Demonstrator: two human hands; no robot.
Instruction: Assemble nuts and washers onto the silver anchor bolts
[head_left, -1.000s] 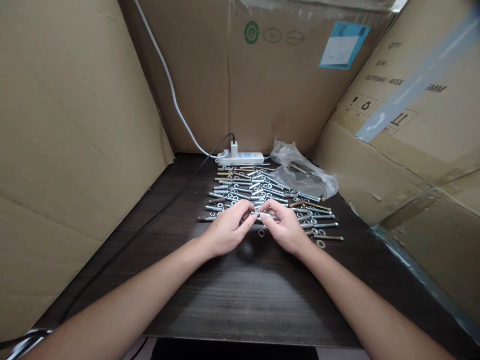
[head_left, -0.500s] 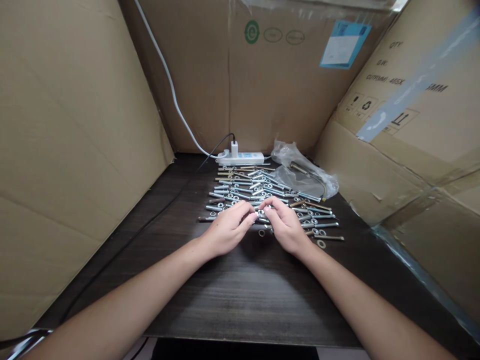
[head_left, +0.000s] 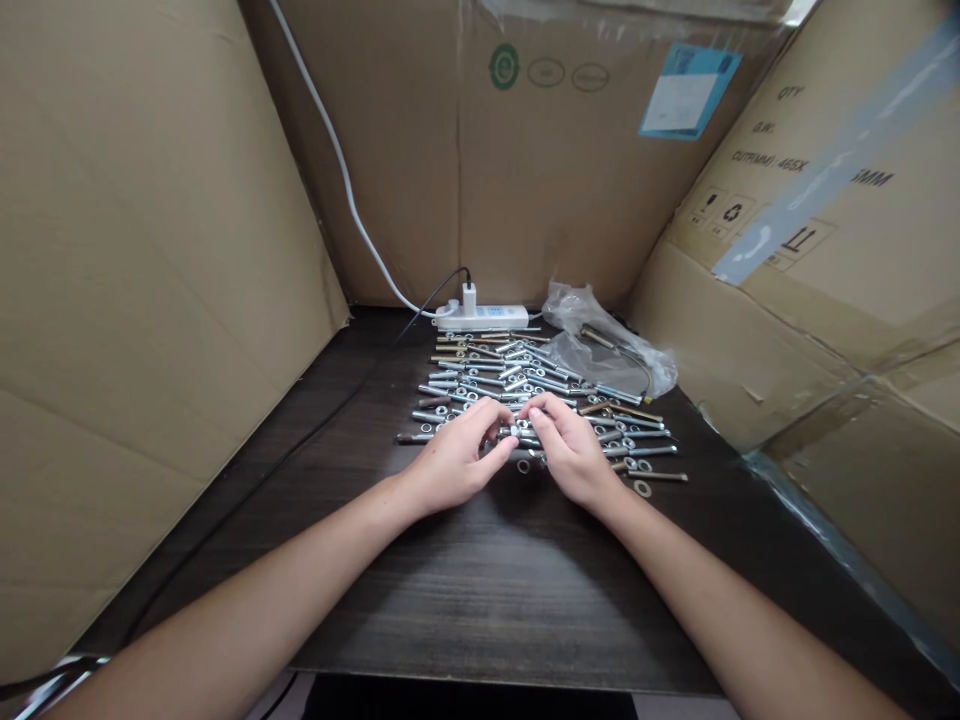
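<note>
Head view shows your left hand [head_left: 461, 450] pinching a small shiny metal fastener [head_left: 514, 431] between thumb and fingers, above the near part of the laid-out bolts [head_left: 656, 450] on the dark table [head_left: 510, 600]. Your right hand [head_left: 571, 450] curls just beside it, thumb close to forefinger; whether it grips anything cannot be told. Behind the bolts lie a white power strip [head_left: 487, 318] and a clear plastic bag [head_left: 574, 352].
</note>
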